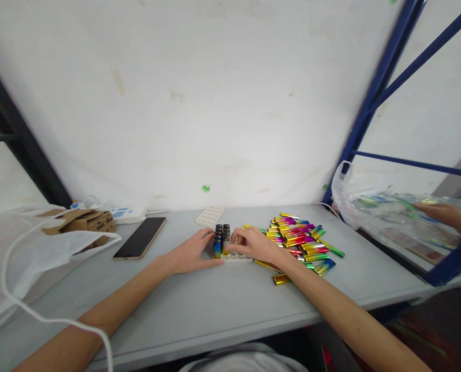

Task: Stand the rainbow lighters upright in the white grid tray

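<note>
A white tray [241, 258] with round slots lies on the grey table [222, 299]. Several upright rainbow-coloured lighters [221, 238] stand in its left part. My left hand [193, 252] rests beside the tray's left edge, fingers curled against it and touching the lighters. My right hand [255, 245] lies over the tray's right part, its fingers pinched at a lighter in the tray. A heap of loose rainbow lighters [298, 240] lies just right of my right hand.
A second, empty white tray [210, 215] lies behind. A phone [140, 236] lies face up at the left, beside a cardboard box [86, 222], a power strip [127, 213] and a white bag [29, 258]. Another person's hand [443, 214] reaches over a plastic bag [373, 206] past the blue rack [373, 98].
</note>
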Tool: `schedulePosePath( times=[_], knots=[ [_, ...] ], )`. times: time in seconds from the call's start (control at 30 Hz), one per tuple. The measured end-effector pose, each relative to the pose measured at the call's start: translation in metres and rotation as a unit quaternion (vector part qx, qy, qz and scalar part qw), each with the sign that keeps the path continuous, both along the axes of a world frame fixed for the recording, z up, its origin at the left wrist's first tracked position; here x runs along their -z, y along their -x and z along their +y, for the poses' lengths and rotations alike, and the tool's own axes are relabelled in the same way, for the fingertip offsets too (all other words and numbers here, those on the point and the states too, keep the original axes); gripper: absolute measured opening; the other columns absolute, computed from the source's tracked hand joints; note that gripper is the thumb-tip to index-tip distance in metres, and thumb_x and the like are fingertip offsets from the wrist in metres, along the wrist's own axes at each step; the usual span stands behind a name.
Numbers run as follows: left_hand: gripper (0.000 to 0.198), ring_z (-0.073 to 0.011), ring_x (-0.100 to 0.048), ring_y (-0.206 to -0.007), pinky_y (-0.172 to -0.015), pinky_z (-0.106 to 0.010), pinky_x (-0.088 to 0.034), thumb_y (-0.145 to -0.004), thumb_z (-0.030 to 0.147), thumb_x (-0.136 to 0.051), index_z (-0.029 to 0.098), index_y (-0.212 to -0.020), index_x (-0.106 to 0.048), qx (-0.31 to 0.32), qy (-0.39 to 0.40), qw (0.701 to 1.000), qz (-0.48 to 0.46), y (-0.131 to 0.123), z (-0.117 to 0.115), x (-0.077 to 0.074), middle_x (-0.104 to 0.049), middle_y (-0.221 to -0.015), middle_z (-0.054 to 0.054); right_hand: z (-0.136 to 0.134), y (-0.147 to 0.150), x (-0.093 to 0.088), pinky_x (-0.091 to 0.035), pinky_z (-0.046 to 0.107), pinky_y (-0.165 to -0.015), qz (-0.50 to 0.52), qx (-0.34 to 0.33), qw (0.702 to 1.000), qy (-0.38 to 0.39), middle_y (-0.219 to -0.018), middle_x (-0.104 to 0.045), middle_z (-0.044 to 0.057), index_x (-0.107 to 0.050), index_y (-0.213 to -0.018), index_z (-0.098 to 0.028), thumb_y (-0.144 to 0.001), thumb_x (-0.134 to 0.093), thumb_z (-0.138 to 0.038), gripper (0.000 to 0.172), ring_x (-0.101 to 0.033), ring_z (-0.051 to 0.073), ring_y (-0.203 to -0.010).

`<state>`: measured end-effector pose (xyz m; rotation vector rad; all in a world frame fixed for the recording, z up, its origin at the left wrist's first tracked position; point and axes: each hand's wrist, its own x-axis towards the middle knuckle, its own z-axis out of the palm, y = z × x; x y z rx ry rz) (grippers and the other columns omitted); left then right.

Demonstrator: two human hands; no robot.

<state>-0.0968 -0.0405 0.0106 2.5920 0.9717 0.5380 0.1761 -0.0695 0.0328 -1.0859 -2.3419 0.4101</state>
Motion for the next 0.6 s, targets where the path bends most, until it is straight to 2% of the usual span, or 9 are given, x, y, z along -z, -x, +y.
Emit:
schedulePosePath(
  times=[0.07,0.13,0.2,0.27,0.33,0.43,0.53,0.6],
  knots=[
    [0.075,-0.0393,-0.057,-0.14,-0.123,-0.053,-0.045,-0.088,0.069,-0.076,0.021,-0.145,-0.06,-0.001,-0.002,1.0,0.005,0.0,0.0,-0.001,-0.06,-0.149,-0.016,0.004,-0.013,-0.005,-0.045,0.026,-0.074,-0.005,0.008,1.0,-0.021,-0.083,-0.074,0.002,-0.073,-0.099,-0.02,-0.11,-0.055,-0.052,0.038,-0.065,0.017,-0.076],
    [0.075,-0.039,-0.057,-0.139,-0.123,-0.053,-0.046,-0.089,0.071,-0.075,0.022,-0.144,-0.061,0.0,-0.011,1.0,0.01,0.0,0.0,-0.002,-0.06,-0.148,-0.016,0.013,-0.034,-0.01,-0.047,0.029,-0.081,-0.031,0.059,0.996,-0.057,-0.091,-0.076,0.006,-0.074,-0.101,-0.019,-0.114,-0.047,-0.046,0.041,-0.067,0.019,-0.082],
    [0.073,-0.0394,-0.059,-0.138,-0.122,-0.054,-0.047,-0.088,0.072,-0.074,0.022,-0.14,-0.063,0.0,-0.019,1.0,0.012,0.0,-0.001,-0.003,-0.061,-0.147,-0.017,0.026,-0.064,-0.011,-0.049,0.032,-0.09,-0.08,0.123,0.986,-0.077,-0.101,-0.078,0.011,-0.075,-0.108,-0.016,-0.112,-0.051,-0.036,0.032,-0.069,0.022,-0.091],
    [0.072,-0.0406,-0.06,-0.136,-0.12,-0.055,-0.049,-0.087,0.073,-0.075,0.021,-0.135,-0.066,-0.001,-0.02,1.0,0.008,0.0,-0.001,-0.004,-0.062,-0.145,-0.018,0.04,-0.098,-0.01,-0.047,0.037,-0.104,-0.144,0.2,0.966,-0.077,-0.121,-0.076,0.018,-0.075,-0.119,-0.013,-0.106,-0.056,-0.022,0.025,-0.068,0.027,-0.113],
    [0.073,-0.0418,-0.06,-0.135,-0.12,-0.056,-0.049,-0.086,0.073,-0.074,0.018,-0.133,-0.067,-0.007,-0.016,1.0,0.008,-0.001,-0.001,-0.004,-0.062,-0.145,-0.019,0.051,-0.129,-0.008,-0.045,0.04,-0.109,-0.189,0.268,0.944,-0.042,-0.135,-0.072,0.02,-0.074,-0.13,-0.015,-0.101,-0.057,-0.014,0.033,-0.065,0.029,-0.125],
    [0.075,-0.0427,-0.06,-0.136,-0.12,-0.057,-0.049,-0.085,0.074,-0.074,0.017,-0.133,-0.066,-0.014,-0.013,1.0,0.011,-0.001,0.0,-0.003,-0.061,-0.146,-0.02,0.057,-0.158,-0.006,-0.049,0.036,-0.105,-0.222,0.276,0.935,0.014,-0.129,-0.077,0.018,-0.078,-0.124,-0.014,-0.102,-0.052,-0.013,0.035,-0.07,0.028,-0.118],
    [0.074,-0.0417,-0.061,-0.135,-0.119,-0.056,-0.05,-0.086,0.074,-0.074,0.018,-0.134,-0.066,-0.011,-0.019,1.0,0.01,-0.001,0.0,-0.002,-0.062,-0.145,-0.02,0.056,-0.162,-0.007,-0.052,0.03,-0.093,-0.229,0.255,0.939,0.035,-0.113,-0.082,0.015,-0.082,-0.11,-0.015,-0.104,-0.052,-0.019,0.031,-0.074,0.025,-0.102],
    [0.073,-0.0405,-0.061,-0.135,-0.119,-0.055,-0.051,-0.087,0.073,-0.073,0.018,-0.135,-0.065,-0.009,-0.025,1.0,0.012,0.0,0.0,-0.003,-0.062,-0.145,-0.019,0.055,-0.158,-0.008,-0.051,0.028,-0.09,-0.225,0.238,0.944,0.036,-0.109,-0.082,0.014,-0.082,-0.107,-0.016,-0.104,-0.055,-0.023,0.028,-0.075,0.025,-0.098]
  ],
)
